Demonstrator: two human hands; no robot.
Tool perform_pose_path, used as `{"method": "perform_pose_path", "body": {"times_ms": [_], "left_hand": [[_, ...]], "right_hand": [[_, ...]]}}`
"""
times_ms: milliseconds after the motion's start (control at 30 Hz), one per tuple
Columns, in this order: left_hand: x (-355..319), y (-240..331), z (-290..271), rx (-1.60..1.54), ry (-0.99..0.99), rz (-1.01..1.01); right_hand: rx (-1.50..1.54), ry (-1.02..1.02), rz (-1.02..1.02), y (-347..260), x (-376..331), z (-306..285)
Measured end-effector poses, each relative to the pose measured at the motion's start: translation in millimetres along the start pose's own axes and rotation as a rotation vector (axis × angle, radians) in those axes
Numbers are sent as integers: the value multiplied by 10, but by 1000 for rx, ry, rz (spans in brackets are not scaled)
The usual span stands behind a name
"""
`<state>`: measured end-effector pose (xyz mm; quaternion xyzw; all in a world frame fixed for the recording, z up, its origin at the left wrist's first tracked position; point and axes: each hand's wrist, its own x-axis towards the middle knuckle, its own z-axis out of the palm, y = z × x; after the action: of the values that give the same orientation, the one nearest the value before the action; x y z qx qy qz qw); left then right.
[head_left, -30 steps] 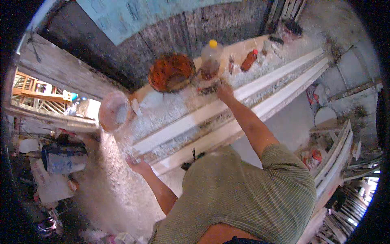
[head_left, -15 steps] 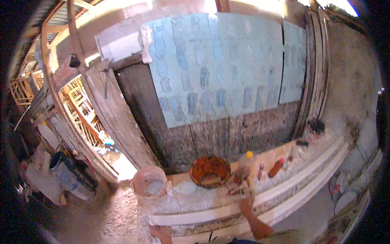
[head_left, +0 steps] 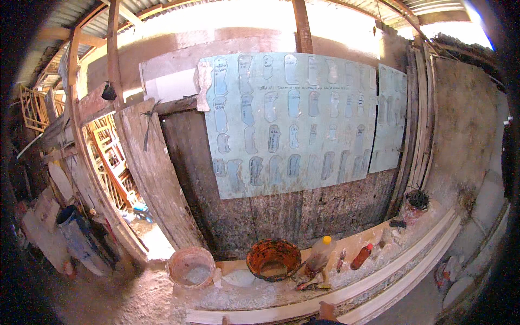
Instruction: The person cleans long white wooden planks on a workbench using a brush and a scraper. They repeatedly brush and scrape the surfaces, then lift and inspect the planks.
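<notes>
Pale strips (head_left: pixel 401 295), long and narrow, lie along the near edge of the worktop (head_left: pixel 200 295), their long axis running from lower left up and away to the right. The right hand (head_left: pixel 326 310) is at the nearer strip region, cut off by the lower edge; I cannot tell its opening, its grasp or whether it touches. A small brownish tip (head_left: pixel 225 320) farther left may belong to the left hand, whose state I cannot tell.

Just beyond the right hand are small tools (head_left: pixel 311 285), then a clear bottle (head_left: pixel 319 257) with a yellow cap; a red bottle (head_left: pixel 361 256) lies to the right. These stand behind the strips, not across them. Leftward sit an orange-brown basin (head_left: pixel 252 262) and a pinkish bucket (head_left: pixel 176 269). Farther back hangs a light-blue board (head_left: pixel 314 132).
</notes>
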<state>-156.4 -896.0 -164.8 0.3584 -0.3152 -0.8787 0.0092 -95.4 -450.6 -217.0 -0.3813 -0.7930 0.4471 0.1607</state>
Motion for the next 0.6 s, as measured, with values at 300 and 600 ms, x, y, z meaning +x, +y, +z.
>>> {"method": "perform_pose_path", "body": {"times_ms": [300,600], "left_hand": [[-697,-844,776,-5,-48,-19],[-1421,-2345,1692,-56,-40,-32]], "right_hand": [[967,-206,799,-173,159,-429],[1155,-429,1091,-347,268,-986]]}}
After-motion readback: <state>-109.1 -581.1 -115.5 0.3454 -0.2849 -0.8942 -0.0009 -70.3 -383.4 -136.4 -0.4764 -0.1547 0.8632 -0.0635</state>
